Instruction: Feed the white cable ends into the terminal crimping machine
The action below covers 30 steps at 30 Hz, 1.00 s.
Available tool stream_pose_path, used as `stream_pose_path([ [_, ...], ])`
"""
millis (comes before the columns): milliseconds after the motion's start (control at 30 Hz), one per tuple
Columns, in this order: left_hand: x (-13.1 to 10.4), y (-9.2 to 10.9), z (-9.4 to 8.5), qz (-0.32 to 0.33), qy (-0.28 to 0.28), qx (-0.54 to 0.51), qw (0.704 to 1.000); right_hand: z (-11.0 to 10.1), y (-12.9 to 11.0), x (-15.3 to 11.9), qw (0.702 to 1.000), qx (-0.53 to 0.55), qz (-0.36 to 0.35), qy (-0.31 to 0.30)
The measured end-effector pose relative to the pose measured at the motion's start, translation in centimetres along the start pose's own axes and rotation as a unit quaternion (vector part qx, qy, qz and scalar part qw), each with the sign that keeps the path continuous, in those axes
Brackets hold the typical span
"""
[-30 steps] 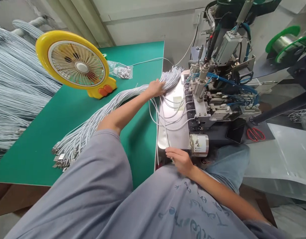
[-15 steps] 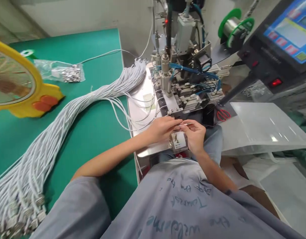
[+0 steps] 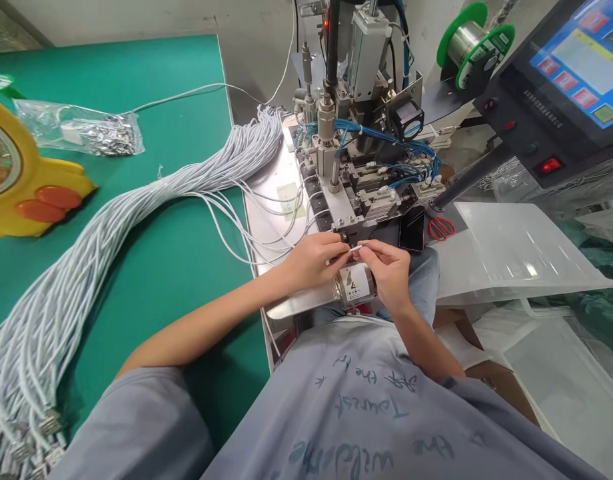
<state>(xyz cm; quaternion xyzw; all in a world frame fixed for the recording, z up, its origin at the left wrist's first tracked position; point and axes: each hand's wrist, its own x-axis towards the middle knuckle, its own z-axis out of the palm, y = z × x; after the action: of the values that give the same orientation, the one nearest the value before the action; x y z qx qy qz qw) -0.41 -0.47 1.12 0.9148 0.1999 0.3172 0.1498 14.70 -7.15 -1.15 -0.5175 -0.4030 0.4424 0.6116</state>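
Left hand (image 3: pixel 311 261) and right hand (image 3: pixel 392 272) pinch a thin white cable end (image 3: pixel 355 249) between them (tip detail too small to read). Machine (image 3: pixel 339 203) just beyond grip; cable bundle (image 3: pixel 151 190) to its left. Judgement: fine handling in hand; calls for steady fingertips.

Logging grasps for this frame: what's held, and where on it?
A thin white cable end, pinched in the fingertips of both the left hand and right hand, right by its tip.
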Motion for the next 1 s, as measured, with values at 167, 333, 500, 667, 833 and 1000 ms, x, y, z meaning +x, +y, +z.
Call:
stream_pose_path([
  [167, 0.0, -0.1, 0.2, -0.03, 0.005, -0.034, 0.999, -0.1, -0.4, 0.7, 0.997, -0.071, -0.034, 0.012],
  [333, 0.1, -0.1, 0.3, -0.047, -0.014, -0.067, 0.997, 0.1, -0.8, 0.6, 0.98, -0.17, -0.095, 0.028],
  [500, -0.3, -0.4, 0.7, 0.005, 0.002, 0.078, 0.997, 0.2, -1.5, 0.5, 0.963, -0.258, -0.082, 0.0],
  [667, -0.2, -0.1, 0.7, -0.006, 0.002, 0.085, 0.996, -0.1, -1.7, 1.1, 0.969, -0.235, -0.065, -0.045],
  [833, 0.0, 0.4, 0.9, -0.1, 0.036, -0.078, 0.991, 0.4, -0.9, 0.8, 0.972, -0.195, -0.128, -0.004],
  [1000, 0.1, 0.2, 0.8, -0.119, 0.029, -0.144, 0.982, 0.3, -0.5, 1.1, 0.993, -0.104, -0.061, -0.013],
])
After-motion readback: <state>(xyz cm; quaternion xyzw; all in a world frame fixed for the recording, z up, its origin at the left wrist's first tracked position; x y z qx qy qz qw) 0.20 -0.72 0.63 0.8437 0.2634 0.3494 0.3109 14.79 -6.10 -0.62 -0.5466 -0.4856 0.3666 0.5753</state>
